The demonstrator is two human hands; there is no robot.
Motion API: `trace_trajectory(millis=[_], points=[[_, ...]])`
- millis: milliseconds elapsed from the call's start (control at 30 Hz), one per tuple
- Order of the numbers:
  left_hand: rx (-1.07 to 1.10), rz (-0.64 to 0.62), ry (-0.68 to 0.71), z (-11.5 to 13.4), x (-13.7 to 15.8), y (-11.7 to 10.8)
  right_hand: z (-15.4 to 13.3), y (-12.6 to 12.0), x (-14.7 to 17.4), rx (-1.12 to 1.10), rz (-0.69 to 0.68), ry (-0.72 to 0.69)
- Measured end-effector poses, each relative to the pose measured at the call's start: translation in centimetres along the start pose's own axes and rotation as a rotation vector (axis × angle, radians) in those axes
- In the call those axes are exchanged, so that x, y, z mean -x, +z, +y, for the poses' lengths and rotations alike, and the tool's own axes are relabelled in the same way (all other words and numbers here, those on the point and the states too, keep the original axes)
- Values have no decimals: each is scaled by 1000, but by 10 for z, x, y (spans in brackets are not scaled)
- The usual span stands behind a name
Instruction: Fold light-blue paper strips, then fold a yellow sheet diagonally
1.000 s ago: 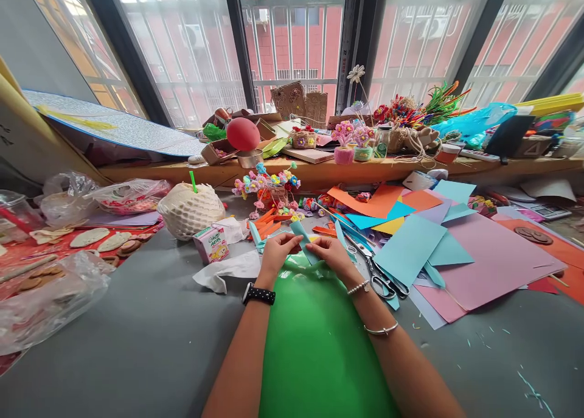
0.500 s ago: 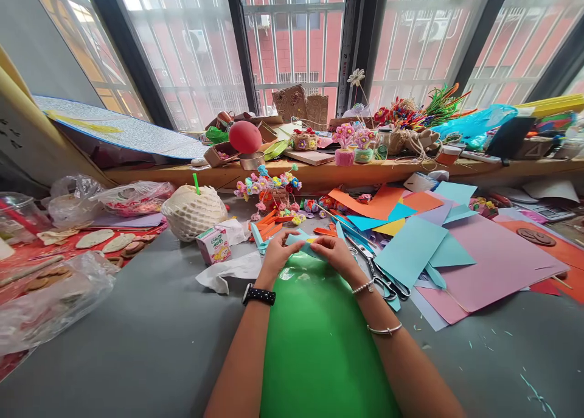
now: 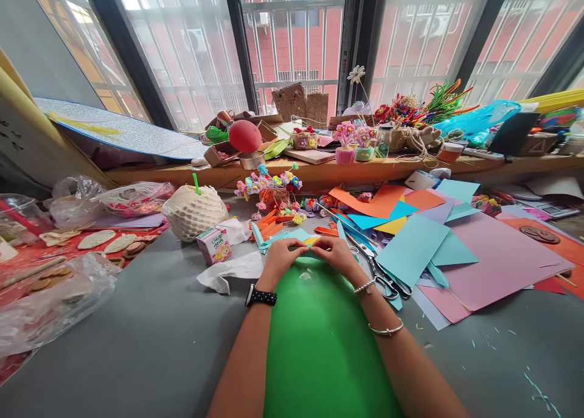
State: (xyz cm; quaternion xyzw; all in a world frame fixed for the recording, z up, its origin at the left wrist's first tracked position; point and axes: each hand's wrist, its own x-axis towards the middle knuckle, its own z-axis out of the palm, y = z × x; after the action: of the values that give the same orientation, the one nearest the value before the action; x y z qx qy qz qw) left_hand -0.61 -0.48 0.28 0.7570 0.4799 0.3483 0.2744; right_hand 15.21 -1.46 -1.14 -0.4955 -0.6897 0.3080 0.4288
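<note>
My left hand [image 3: 283, 261] and my right hand [image 3: 336, 257] meet at the middle, thumbs and forefingers pinched together. Between them is a small piece of light blue paper [image 3: 296, 234] with a bit of yellow on it, mostly hidden behind the fingers. A large glossy green balloon [image 3: 328, 339] lies between my forearms, just under the hands. To the right of my right hand are black-handled scissors [image 3: 390, 281]. Light blue paper sheets [image 3: 413, 247] lie in a pile beyond them.
Left of my hands stand a small pink drink carton [image 3: 214, 246], a crumpled tissue [image 3: 230, 273] and a coconut in foam netting [image 3: 194, 212]. Colourful yarn flowers [image 3: 269, 190] stand ahead. A crowded ledge [image 3: 310, 174] runs below the windows, with a red balloon [image 3: 245, 137] on it.
My fingertips have drawn closer together and now almost touch. Less of the paper shows between them, and my hands are turned more over it.
</note>
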Motion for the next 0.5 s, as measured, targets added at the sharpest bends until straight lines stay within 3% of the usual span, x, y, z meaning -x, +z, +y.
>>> trace_trajectory(millis=[233, 367, 500], points=[[-94, 88, -6, -3, -1, 0, 5, -4, -2, 134, 88, 35], [-81, 170, -39, -6, -2, -9, 9, -15, -1, 256, 241, 61], [-19, 230, -80, -6, -2, -14, 7, -21, 0, 161, 364, 93]])
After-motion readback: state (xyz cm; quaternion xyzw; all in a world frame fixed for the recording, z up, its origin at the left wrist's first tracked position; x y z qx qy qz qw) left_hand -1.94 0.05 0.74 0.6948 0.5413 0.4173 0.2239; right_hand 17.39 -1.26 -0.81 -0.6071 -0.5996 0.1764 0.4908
